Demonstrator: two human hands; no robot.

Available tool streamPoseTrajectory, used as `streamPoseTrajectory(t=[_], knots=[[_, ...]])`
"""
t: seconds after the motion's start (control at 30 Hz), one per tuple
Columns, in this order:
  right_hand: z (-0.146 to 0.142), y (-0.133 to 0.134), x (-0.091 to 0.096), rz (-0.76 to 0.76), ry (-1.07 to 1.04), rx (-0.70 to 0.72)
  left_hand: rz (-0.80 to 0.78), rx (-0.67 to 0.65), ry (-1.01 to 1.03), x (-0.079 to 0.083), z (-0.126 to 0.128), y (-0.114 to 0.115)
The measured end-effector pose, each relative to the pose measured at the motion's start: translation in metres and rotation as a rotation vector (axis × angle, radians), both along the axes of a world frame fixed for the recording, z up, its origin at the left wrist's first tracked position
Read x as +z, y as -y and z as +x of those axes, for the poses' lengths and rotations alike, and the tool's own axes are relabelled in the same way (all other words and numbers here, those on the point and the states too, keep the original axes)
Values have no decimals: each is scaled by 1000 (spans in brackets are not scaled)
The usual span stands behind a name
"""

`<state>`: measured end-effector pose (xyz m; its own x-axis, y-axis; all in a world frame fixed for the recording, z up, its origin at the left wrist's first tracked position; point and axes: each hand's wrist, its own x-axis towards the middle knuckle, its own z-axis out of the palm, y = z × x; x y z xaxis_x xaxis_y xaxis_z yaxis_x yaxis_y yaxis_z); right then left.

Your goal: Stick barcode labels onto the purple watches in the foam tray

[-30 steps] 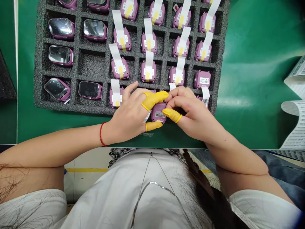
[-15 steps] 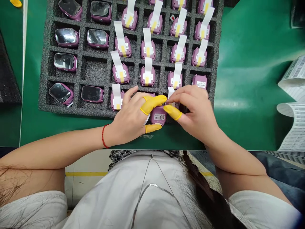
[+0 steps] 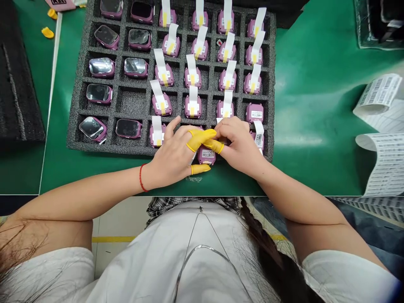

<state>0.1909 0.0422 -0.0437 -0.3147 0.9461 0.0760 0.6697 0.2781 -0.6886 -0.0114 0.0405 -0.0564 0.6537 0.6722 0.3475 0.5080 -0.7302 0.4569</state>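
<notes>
A purple watch body [image 3: 206, 155] with a white label on its back sits between both hands at the near edge of a black foam tray [image 3: 126, 97]. My left hand [image 3: 176, 153], with yellow finger cots on thumb and forefinger, pinches it from the left. My right hand [image 3: 238, 143], a yellow cot on its thumb, presses on the watch body from the right with fingers curled. The tray's cells hold several purple watch bodies, many with white and yellow tape strips [image 3: 160, 67], and some lying screen-up [image 3: 101, 67] at the left.
The tray lies on a green mat [image 3: 315, 105]. Rolls of white barcode labels [image 3: 378, 126] lie at the right. A dark foam sheet [image 3: 19, 92] is at the left, with loose yellow finger cots [image 3: 47, 32] beyond it. One tray cell [image 3: 131, 101] is empty.
The view has pulled back and shifted, showing more of the tray. My right hand's fingers have closed in tighter over the watch body and its thumb now meets my left forefinger.
</notes>
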Motion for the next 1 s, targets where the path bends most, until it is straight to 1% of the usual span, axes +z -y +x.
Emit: streamPoseTrajectory(t=[0.1, 0.17, 0.23, 0.33, 0.37, 0.4, 0.47, 0.53, 0.6, 0.67, 0.7, 0.77, 0.8, 0.9, 1.0], knots=[[1, -1, 0, 1, -40, -12, -12, 19, -11, -1, 2, 0], [3, -1, 2, 9, -128, -22, -33, 25, -7, 1, 4, 2], [6, -2, 4, 4, -233, -42, -71, 3, 39, 7, 4, 4], [10, -3, 6, 1, -287, -120, -188, -48, 171, 24, -6, 3], [11, -3, 5, 0, -293, -132, -224, -30, 201, 31, -14, -1], [11, -3, 5, 0, -297, -136, -244, 19, 214, 38, -23, -6], [10, -4, 4, 2, -309, -136, -230, 181, 185, 48, -48, -23], [10, -3, 4, 5, -314, -130, -194, 318, 98, 51, -77, -45], [9, -3, 4, 7, -309, -127, -214, 353, -5, 47, -102, -66], [9, -4, 4, 5, -298, -127, -272, 323, -75, 41, -121, -80], [9, -4, 4, 4, -293, -126, -300, 294, -94, 39, -128, -83], [9, -4, 4, 3, -288, -119, -332, 239, -122, 39, -137, -84], [9, -4, 4, 2, -287, -116, -332, 234, -135, 41, -140, -81], [9, -3, 3, -2, -279, -109, -270, 304, -218, 48, -143, -71], [9, -3, 2, -7, -249, -96, -219, 405, -277, 49, -135, -64]])
